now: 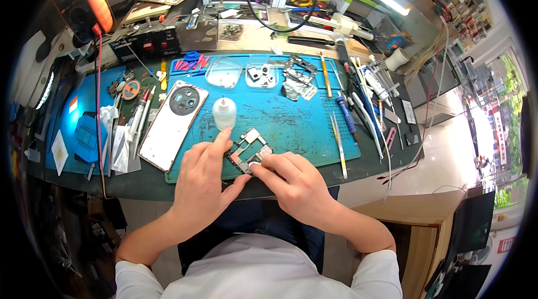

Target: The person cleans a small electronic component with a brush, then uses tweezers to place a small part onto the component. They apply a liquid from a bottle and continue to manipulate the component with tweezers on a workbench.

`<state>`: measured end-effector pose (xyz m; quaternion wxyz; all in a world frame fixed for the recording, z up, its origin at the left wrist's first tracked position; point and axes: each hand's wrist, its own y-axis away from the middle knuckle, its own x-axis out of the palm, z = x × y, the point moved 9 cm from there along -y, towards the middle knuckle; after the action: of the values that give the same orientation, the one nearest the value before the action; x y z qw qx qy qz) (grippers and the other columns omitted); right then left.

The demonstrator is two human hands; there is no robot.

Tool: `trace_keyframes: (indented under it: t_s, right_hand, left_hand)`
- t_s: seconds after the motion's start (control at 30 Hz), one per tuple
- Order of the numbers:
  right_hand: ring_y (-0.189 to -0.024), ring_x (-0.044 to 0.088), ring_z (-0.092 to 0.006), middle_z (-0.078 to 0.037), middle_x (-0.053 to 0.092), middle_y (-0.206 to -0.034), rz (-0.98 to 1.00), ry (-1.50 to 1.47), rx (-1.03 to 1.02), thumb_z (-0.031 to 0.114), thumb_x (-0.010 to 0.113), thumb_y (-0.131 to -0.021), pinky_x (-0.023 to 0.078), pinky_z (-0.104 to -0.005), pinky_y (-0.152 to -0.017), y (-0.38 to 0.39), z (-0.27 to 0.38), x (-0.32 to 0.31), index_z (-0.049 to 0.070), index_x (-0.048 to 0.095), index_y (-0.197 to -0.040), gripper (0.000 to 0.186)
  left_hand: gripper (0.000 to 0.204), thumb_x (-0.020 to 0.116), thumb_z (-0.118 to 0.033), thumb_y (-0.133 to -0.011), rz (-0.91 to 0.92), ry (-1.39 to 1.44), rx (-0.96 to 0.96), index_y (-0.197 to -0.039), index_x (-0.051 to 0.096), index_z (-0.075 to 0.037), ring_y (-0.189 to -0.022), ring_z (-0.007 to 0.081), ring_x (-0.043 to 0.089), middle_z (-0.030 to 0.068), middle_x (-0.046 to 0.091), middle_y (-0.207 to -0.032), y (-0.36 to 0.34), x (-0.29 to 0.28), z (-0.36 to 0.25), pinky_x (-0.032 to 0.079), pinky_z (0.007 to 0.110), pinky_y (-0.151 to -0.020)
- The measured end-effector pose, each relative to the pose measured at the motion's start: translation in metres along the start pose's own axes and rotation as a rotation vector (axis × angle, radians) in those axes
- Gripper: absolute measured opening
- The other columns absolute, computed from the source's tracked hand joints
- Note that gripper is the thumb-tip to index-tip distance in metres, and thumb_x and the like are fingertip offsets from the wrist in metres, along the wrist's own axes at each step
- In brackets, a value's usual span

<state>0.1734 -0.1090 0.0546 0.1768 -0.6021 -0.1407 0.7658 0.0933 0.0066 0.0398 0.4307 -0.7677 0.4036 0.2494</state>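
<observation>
A phone circuit board (242, 160) with a cut-out middle is at the front edge of the blue mat. My left hand (199, 178) steadies it, thumb at its lower corner and curled fingers along its left side. The left index finger is stretched out towards the base of a white dropper bottle (224, 112). My right hand (294, 181) is closed in a pinch over the board's right part. A small whitish bit shows at those fingertips, too hidden to name. Left of the bottle lies a white phone back cover (171, 128) with a round camera ring.
Clear plastic boxes (224, 73) and metal phone frame parts (298, 75) lie at the back of the mat (269, 114). Tweezers (339, 145), a blue screwdriver (346, 114) and several pens and tools stand right. A power supply box (147, 45) is back left. Thin cables hang at both sides.
</observation>
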Motion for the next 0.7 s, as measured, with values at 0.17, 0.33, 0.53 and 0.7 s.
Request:
trace_keyframes:
  t_s: [0.17,0.33,0.53,0.7]
  right_hand:
    - [-0.089,0.071,-0.0288,-0.012,0.074,-0.100,-0.287,0.111,0.239,-0.001,0.071,-0.086,0.056,-0.0406,-0.076,0.030,-0.063,-0.066,0.003,0.074,-0.109,0.023]
    - [-0.076,0.070,-0.0267,-0.008,0.074,-0.093,-0.328,0.410,0.547,0.008,0.073,-0.094,0.057,-0.0359,-0.076,0.074,-0.116,-0.099,0.005,0.075,-0.106,0.012]
    - [-0.068,0.069,-0.0244,-0.009,0.073,-0.085,-0.381,0.347,0.667,0.013,0.073,-0.095,0.053,-0.0350,-0.067,0.059,-0.180,-0.128,0.007,0.076,-0.109,0.016]
    - [-0.085,0.074,-0.0305,-0.012,0.077,-0.095,-0.113,0.212,0.666,0.025,0.077,-0.091,0.056,-0.0430,-0.075,-0.003,-0.264,-0.078,0.006,0.073,-0.113,0.030]
  left_hand:
    - [0.093,0.090,-0.014,-0.075,-0.031,-0.029,0.022,-0.154,0.043,0.001,-0.111,0.0315,0.057,0.0128,0.066,-0.121,0.005,-0.002,-0.002,0.046,0.043,-0.096]
    - [0.093,0.089,-0.007,-0.073,-0.029,-0.035,0.015,-0.153,0.042,0.002,-0.109,0.0321,0.059,0.0151,0.067,-0.122,0.004,0.000,-0.008,0.045,0.044,-0.098]
    - [0.092,0.086,-0.005,-0.075,-0.017,-0.025,0.037,-0.154,0.041,0.002,-0.109,0.0318,0.060,0.0151,0.066,-0.132,-0.001,0.007,-0.011,0.046,0.043,-0.098]
    - [0.093,0.091,-0.011,-0.073,-0.036,-0.010,0.038,-0.152,0.044,0.002,-0.108,0.0325,0.060,0.0135,0.065,-0.121,-0.004,0.004,-0.013,0.047,0.042,-0.093]
